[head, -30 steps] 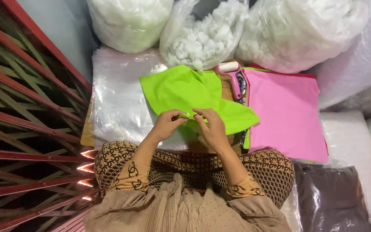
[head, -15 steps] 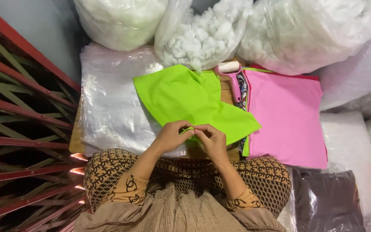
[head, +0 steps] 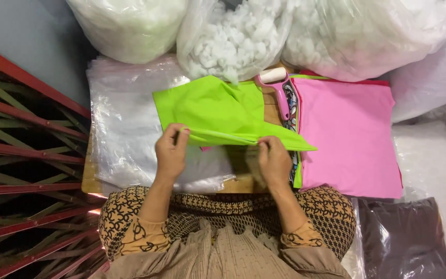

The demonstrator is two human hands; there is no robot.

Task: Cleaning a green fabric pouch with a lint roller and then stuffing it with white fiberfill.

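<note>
Your left hand (head: 170, 152) and right hand (head: 273, 161) each pinch the near edge of the lime-green thin fabric piece (head: 218, 111), stretched between them over the wooden tabletop (head: 239, 182). It looks light, soft and floppy, so hold it at the edge corners. Beyond lie the pink folded cloth (head: 347, 137) and clear bags of white stuffing (head: 236, 39).

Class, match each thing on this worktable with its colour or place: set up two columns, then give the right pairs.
1 fabric held by both hands
2 flat fabric stack
3 sheets of clear plastic
4 bag of white stuffing

A pink, beside the right hand
B top centre, behind the table
C lime green
D under the left hand

Pairs: 1-C, 2-A, 3-D, 4-B
</note>
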